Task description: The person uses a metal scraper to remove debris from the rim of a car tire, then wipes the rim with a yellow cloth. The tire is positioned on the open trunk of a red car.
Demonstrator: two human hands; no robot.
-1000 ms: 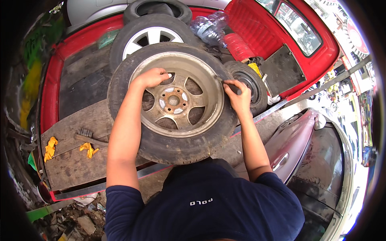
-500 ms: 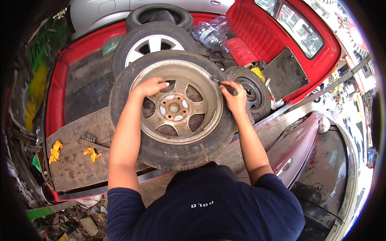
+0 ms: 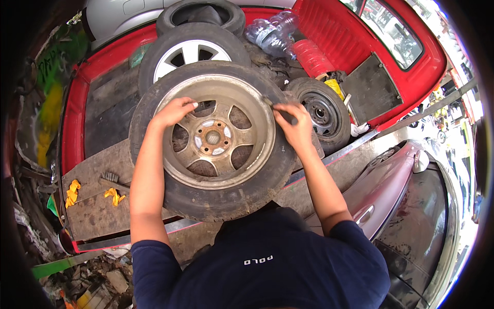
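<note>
A tyre mounted on a dirty grey alloy wheel (image 3: 221, 118) lies face up at the front edge of the red pickup bed. Over its upper left rim reaches my left hand (image 3: 174, 112). Its fingers are bent together near a spoke, with a small whitish spot at the tip that I cannot identify. My right hand (image 3: 297, 122) is closed at the wheel's right side, gripping a slim dark-handled tool (image 3: 267, 101) whose tip meets the inner rim edge. Motion blur and the fingers hide most of this tool.
Behind lie a tyre with a silver alloy wheel (image 3: 193, 53) and a bare tyre (image 3: 226, 19). Right of my wheel is a tyre on a black steel rim (image 3: 320, 110). A wire brush (image 3: 114, 180) and yellow rags (image 3: 72, 193) lie left. Clear plastic bottles (image 3: 272, 35) sit farther back.
The wheel appears slightly farther left in the picture as the view shifts. My left fingertips have drawn a little outward from the hub. The tool tip stays at the right rim edge.
</note>
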